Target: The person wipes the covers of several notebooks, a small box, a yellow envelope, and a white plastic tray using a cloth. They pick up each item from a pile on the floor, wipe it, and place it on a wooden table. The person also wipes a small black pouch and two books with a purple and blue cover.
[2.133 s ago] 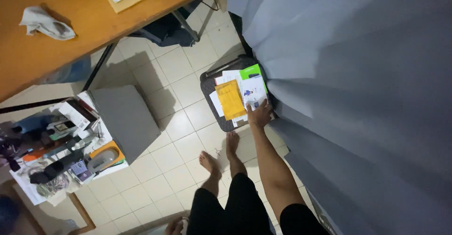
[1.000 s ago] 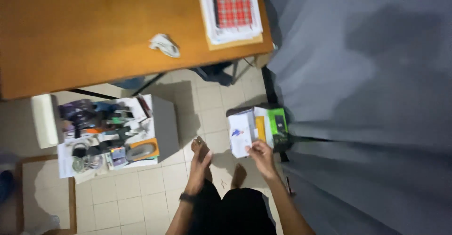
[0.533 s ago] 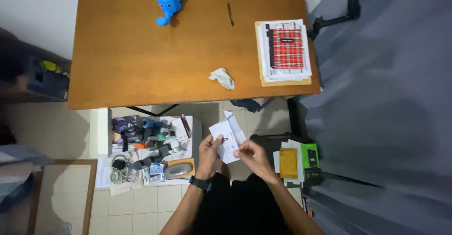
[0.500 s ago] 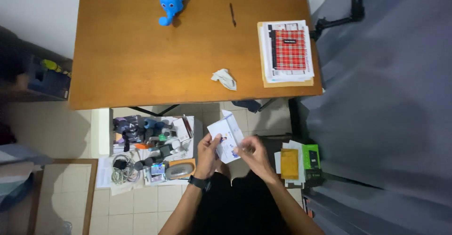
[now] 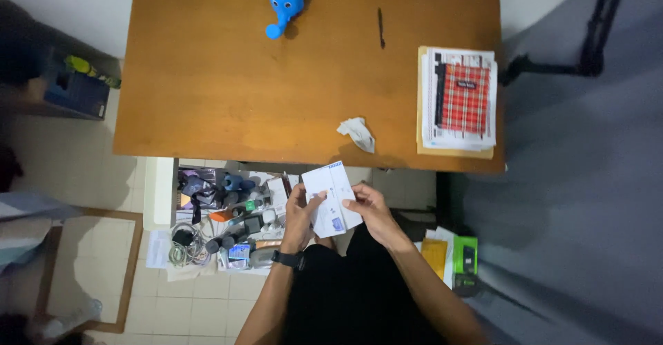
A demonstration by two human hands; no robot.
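Okay, head view, looking straight down. Person stands at the near edge of a wooden desk (image 5: 228, 82). Both hands hold a small white box (image 5: 331, 198) just below the desk edge, over the lap, tilted a bit. Left hand (image 5: 301, 215) grips the box's left side, thumb on its top face, fingers curled under; black watch (image 5: 286, 259) on that wrist. Right hand (image 5: 371, 208) clamps the right side, fingers closed on the edge, thumb across the face. So both grips are closed on the box, neither hand spread.

On the desk: blue toy elephant (image 5: 284, 0) at the far edge, a dark pen (image 5: 380, 27) to its right and well apart, a crumpled white tissue (image 5: 357, 133) near the front edge, just above the box. At the desk's right end, a paper stack (image 5: 456, 103) with a red plaid notebook (image 5: 465, 98) on top.

Left of the hands, an open drawer (image 5: 224, 217) under the desk is full of cables, gadgets and small dark bits, too cluttered to sort. Floor is pale tile (image 5: 186, 296). Right of the person's legs, low down, a yellow envelope (image 5: 435, 255) and a green box (image 5: 465, 254) lie side by side. Grey curtain (image 5: 587, 200) fills the right side. Dark stand (image 5: 597, 34) top right. Blue box (image 5: 76, 93) far left, blurred.
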